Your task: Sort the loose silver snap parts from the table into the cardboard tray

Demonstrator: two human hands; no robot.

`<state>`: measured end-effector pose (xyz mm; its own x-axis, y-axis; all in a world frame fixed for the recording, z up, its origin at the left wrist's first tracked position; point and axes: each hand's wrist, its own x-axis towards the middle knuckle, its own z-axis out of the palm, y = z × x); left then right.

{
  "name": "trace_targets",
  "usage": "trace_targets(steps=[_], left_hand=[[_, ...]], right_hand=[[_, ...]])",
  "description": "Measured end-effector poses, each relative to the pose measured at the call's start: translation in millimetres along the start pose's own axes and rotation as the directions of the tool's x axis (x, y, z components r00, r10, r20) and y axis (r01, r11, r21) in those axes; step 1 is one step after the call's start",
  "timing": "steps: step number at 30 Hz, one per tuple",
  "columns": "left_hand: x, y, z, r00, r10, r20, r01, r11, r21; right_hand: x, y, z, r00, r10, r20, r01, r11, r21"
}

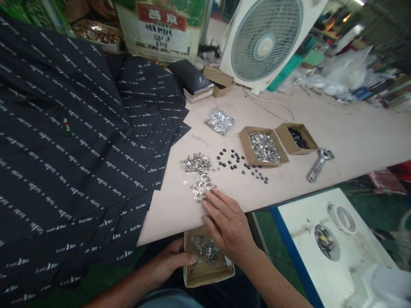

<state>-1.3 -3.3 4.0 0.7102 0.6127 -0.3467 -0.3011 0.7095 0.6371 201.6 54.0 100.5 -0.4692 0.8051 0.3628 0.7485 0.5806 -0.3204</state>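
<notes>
At the edge of the pale counter, our left hand grips a tan cardboard box partly filled with silver metal pieces, while a loose silver heap is left there beside our outstretched right hand.

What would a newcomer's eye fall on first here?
Probably the dark EAST BOY fabric spread across the left side, and the white box fan standing at the far side of the table. Next come the metal fasteners heaped near the front edge, with the right hand at their near end and the left hand holding a cardboard box below.
</notes>
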Motion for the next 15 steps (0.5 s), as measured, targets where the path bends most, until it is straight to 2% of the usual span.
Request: trace_targets(steps=[7, 12, 15], left_hand=[[1, 0, 0.4, 1.0, -0.004, 0.003, 0.005, 0.999, -0.034], [-1, -2, -0.7, 1.0, -0.029, -0.003, 0.028, 0.998, -0.055], [-1, -3, 0.0, 0.999, -0.05, 0.007, 0.051, 0.997, -0.066]], right_hand=[[-14, 4, -9, 0.998, 0.043, -0.051, -0.041, 0.998, 0.042], [-7, 5, -13, 0.975, 0.152, -0.163, -0.146, 0.988, 0.047], [1, 8, -13, 0.962, 0.202, -0.185, -0.201, 0.979, 0.025]])
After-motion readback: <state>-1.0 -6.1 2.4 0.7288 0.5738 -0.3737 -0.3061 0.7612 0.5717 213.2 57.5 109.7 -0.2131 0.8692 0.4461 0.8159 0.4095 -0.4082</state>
